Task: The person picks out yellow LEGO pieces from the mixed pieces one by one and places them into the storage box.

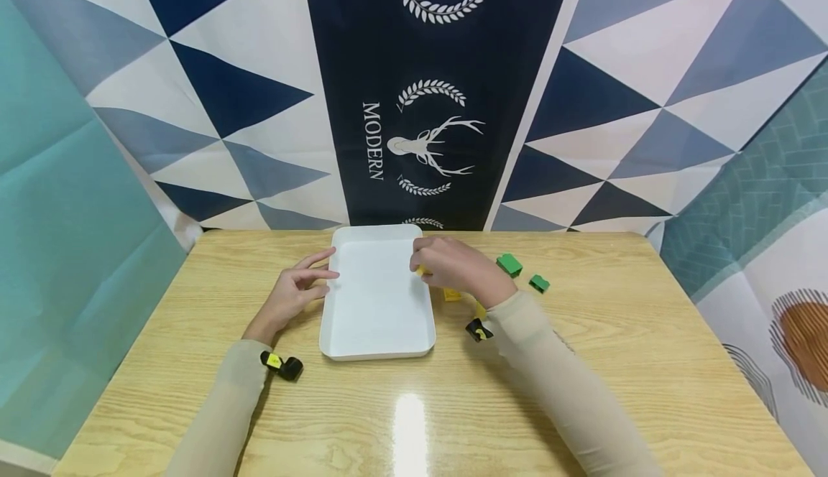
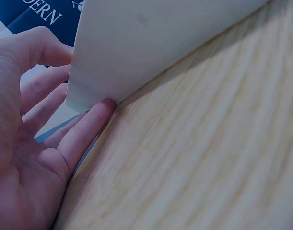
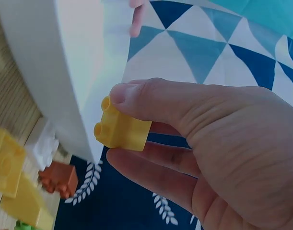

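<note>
Yellow brick [image 3: 121,130] sat pinched between thumb and fingers of the right hand [image 1: 456,269], at the white tray's [image 1: 378,348] right rim. Just beside the grip lay more yellow bricks [image 3: 7,163] and an orange one [image 3: 60,178]; green bricks [image 1: 509,264] lay farther right. The left hand [image 1: 294,294], fingers straight, touched the tray's left wall.

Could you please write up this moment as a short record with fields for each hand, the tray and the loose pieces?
Left hand: fingers straight, touching the left wall of the white rectangular plastic tray.
Right hand: pinches a small yellow studded plastic brick at the tray's right rim.
Tray: nothing visible in it, on the light wooden table.
Loose pieces: two green plastic bricks, right of the tray.
</note>
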### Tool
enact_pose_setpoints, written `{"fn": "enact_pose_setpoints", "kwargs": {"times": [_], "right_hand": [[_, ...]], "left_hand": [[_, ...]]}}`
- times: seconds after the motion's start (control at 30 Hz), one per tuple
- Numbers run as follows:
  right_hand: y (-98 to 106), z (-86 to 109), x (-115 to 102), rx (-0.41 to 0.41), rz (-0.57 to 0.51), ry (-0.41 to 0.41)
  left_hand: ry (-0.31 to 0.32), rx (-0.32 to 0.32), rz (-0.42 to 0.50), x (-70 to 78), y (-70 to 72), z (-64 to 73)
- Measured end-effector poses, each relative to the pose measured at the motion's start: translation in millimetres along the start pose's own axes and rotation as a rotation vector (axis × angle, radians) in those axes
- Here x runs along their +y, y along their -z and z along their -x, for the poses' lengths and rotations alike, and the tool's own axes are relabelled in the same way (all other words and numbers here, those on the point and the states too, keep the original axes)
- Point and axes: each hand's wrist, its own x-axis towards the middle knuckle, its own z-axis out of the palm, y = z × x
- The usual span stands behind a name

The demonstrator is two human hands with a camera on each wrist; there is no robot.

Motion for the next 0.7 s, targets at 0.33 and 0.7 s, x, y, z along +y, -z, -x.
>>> {"fn": "enact_pose_setpoints", "kwargs": {"times": [0.33,0.7], "right_hand": [[2.6,-17.8,-22.4,-0.056,-0.009,0.028],[7.1,-35.7,-46.3,-0.112,-0.072,0.023]], "left_hand": [[-0.005,0.004,0.002,-0.8,-0.2,-0.3],[0.026,-0.001,0.006,-1.3,1.1,-1.2]]}}
